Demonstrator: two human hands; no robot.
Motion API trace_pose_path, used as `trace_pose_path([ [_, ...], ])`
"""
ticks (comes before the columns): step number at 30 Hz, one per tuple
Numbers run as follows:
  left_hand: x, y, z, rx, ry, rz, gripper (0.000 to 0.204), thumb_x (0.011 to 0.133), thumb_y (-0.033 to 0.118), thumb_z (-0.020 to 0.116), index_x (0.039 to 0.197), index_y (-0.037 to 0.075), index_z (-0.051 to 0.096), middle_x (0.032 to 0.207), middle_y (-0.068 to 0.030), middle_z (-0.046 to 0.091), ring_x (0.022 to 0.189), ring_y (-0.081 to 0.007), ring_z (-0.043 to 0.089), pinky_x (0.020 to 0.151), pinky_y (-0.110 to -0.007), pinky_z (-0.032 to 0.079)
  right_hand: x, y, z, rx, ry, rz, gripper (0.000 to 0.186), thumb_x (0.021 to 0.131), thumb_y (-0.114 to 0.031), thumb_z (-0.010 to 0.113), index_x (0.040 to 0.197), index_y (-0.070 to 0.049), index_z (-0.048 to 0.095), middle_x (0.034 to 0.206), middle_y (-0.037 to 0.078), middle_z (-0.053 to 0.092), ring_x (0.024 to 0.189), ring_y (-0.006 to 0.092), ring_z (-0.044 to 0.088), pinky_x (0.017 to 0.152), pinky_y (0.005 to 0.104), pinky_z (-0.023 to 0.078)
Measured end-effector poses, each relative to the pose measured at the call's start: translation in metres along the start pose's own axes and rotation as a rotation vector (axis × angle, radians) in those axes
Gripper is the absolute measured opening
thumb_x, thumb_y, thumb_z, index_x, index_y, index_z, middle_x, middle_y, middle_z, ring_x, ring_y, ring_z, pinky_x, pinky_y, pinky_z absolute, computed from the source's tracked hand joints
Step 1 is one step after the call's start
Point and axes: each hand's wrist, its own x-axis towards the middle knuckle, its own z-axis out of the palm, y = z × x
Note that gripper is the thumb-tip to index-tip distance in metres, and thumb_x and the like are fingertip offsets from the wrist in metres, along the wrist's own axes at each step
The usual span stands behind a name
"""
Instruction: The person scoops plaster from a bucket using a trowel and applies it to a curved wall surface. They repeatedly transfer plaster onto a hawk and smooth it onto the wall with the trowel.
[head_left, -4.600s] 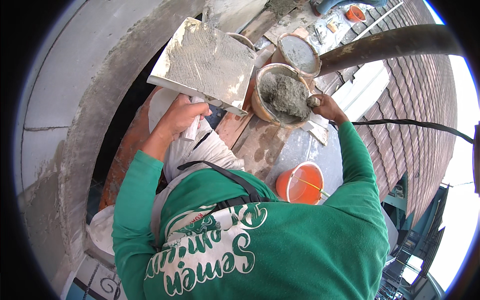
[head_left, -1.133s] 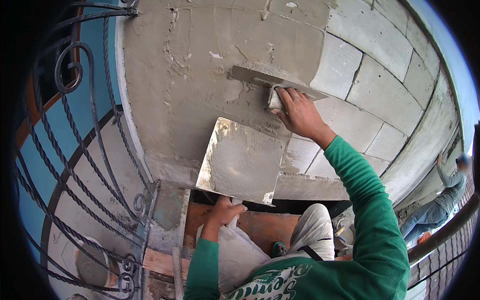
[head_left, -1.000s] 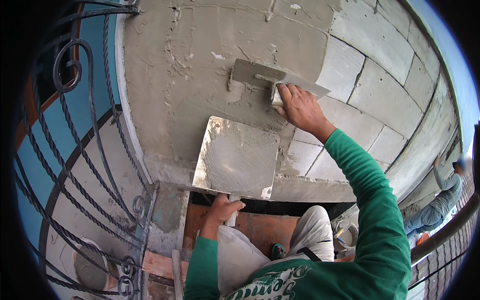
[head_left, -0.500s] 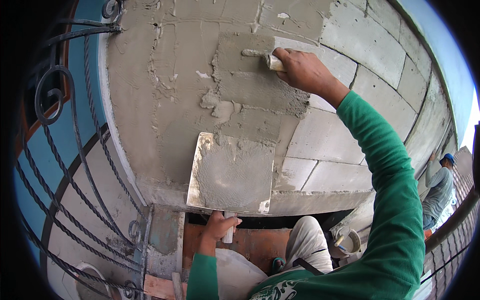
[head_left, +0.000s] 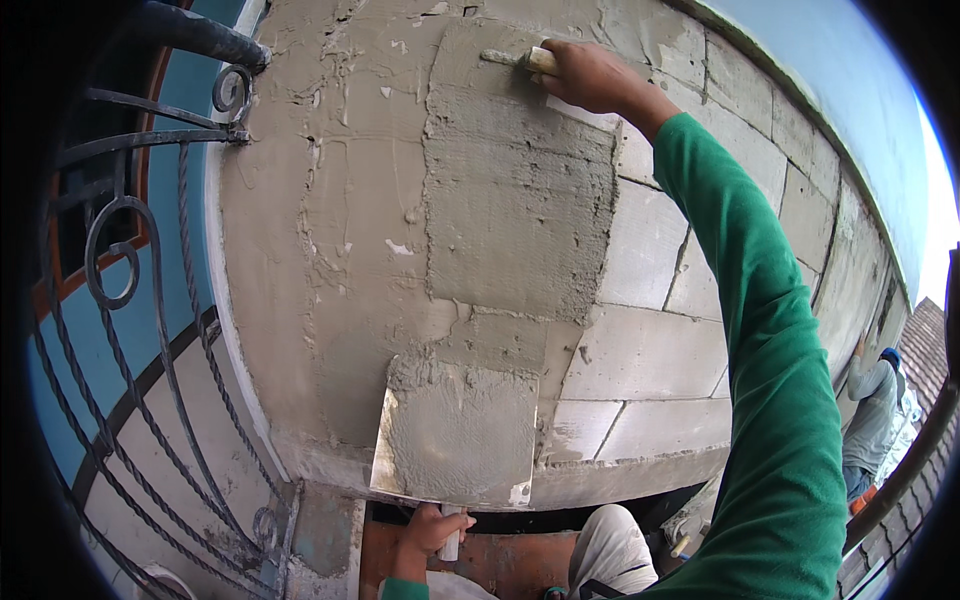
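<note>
Trowel [head_left: 520,60] in right hand [head_left: 590,75] (raised), mortar board [head_left: 455,435] in left hand [head_left: 432,530]

A: Room left of the right hand [head_left: 590,75]?
B: Open wet plaster [head_left: 520,200] down to the mortar board [head_left: 458,432]. Iron grille [head_left: 130,230] closes off the far left.
A: Right side?
B: Bare blocks [head_left: 650,350], unobstructed; another person [head_left: 872,400] stands well apart.

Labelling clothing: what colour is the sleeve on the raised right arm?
Plain green sleeve, clearest in the head view.
</note>
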Motion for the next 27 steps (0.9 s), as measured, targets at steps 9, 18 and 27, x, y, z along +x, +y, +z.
trace_pose_path([
  [9,-0.012,0.012,0.016,0.007,0.045,0.062,0.013,0.085,0.004,0.075,0.093,0.000,0.067,0.072,-0.0075,0.067,0.059,-0.0167,0.064,0.056,-0.033,0.052,0.033,0.105,-0.015,0.070,0.076,0.173,0.048,0.097,-0.041,0.070,0.122,0.000,0.069,0.103,0.025,0.076,0.093,0.0399,0.075,0.085,0.0494,0.057],
  [18,-0.028,0.002,0.015,-0.160,-0.031,0.069,0.021,0.083,0.000,0.074,0.102,0.001,0.064,0.091,-0.0086,0.064,0.061,-0.0175,0.065,0.054,-0.032,0.053,-0.072,0.148,-0.047,0.122,0.025,0.422,0.051,0.097,-0.045,0.070,0.118,0.001,0.067,0.097,0.026,0.075,0.091,0.0411,0.075,0.084,0.0494,0.056],
  [27,-0.025,-0.058,0.041,-0.063,-0.172,0.003,0.017,0.086,-0.003,0.070,0.101,0.000,0.064,0.084,-0.0079,0.065,0.061,-0.0166,0.062,0.057,-0.032,0.050,-0.333,0.090,-0.040,0.551,0.071,0.764,0.047,0.101,-0.048,0.071,0.112,-0.003,0.067,0.084,0.003,0.065,0.073,0.0120,0.062,0.066,0.0306,0.053],
])
